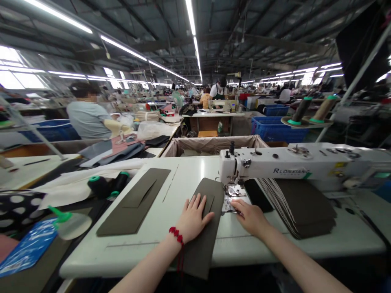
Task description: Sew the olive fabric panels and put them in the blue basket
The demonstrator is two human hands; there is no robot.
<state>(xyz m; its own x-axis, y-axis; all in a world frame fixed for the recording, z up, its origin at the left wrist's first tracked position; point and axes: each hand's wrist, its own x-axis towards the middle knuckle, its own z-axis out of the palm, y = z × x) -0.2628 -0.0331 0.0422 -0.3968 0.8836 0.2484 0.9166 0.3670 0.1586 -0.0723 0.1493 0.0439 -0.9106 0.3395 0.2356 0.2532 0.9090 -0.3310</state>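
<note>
My left hand (194, 217) lies flat with its fingers spread on an olive-grey fabric panel (200, 254). This panel has a smaller piece on top, partly under my fingers, and its near end hangs over the table's front edge. Its right edge lies close to the presser foot (234, 191) of a white sewing machine (262, 162). My right hand (251, 217) is closed beside the needle plate (227, 205), with thumb and forefinger together. A small dark bit shows at its fingers, too hidden to name.
A similar panel (134, 205) lies at the left of the table. Stacked panels (305, 207) and a black flat object (258, 195) sit right, under the machine arm. Thread cones (301, 110) stand behind it. A cloth-lined bin (214, 142) adjoins the far edge. A co-worker (88, 114) sits left.
</note>
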